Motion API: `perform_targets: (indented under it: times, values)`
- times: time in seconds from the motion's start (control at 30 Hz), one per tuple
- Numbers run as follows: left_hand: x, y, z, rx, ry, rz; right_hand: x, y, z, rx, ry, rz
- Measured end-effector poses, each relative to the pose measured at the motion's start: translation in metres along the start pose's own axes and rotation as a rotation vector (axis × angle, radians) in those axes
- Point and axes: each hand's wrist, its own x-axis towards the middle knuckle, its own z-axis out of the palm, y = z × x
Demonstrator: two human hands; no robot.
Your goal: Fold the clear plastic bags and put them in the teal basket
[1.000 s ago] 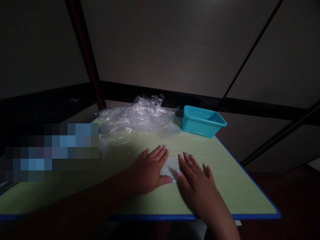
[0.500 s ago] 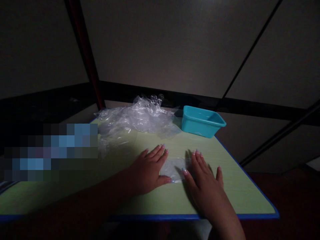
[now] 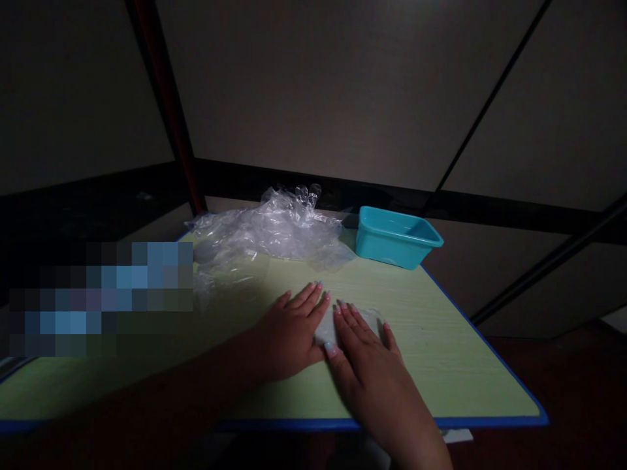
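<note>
A flat, folded piece of thin clear plastic (image 3: 375, 318) lies on the table under my hands, partly covered by them. My left hand (image 3: 296, 333) rests on its left end, palm down with the fingers stretched out. On top of the plastic, my right hand (image 3: 365, 356) lies flat with its fingers extended, its thumb close to the left thumb. Neither hand grips anything. Behind them sits a crumpled heap of clear plastic gloves (image 3: 279, 228), some with finger-shaped ends sticking up.
A turquoise plastic bin (image 3: 392, 251) stands at the table's back right edge. The light green table (image 3: 450, 365) has a blue rim. Panelled walls (image 3: 313, 98) rise behind it. A blurred-out patch (image 3: 98, 300) hides something on the left.
My right hand has slid left across the plastic, close against my left hand. The right end of the plastic now shows beyond it. My left hand has stayed in place.
</note>
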Motion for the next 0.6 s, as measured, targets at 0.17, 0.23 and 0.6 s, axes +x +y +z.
perform_targets:
  times: [0.17, 0.23, 0.6]
  values:
    - [0.0, -0.001, 0.002, -0.025, 0.033, 0.0, 0.0, 0.011, -0.003, -0.03, 0.017, 0.065]
    - [-0.001, -0.001, 0.0, -0.034, 0.032, -0.002, -0.001, 0.016, -0.002, -0.043, 0.031, 0.088]
    - [0.0, -0.002, 0.001, -0.044, 0.013, -0.001, -0.005, 0.03, 0.001, -0.101, 0.128, 0.193]
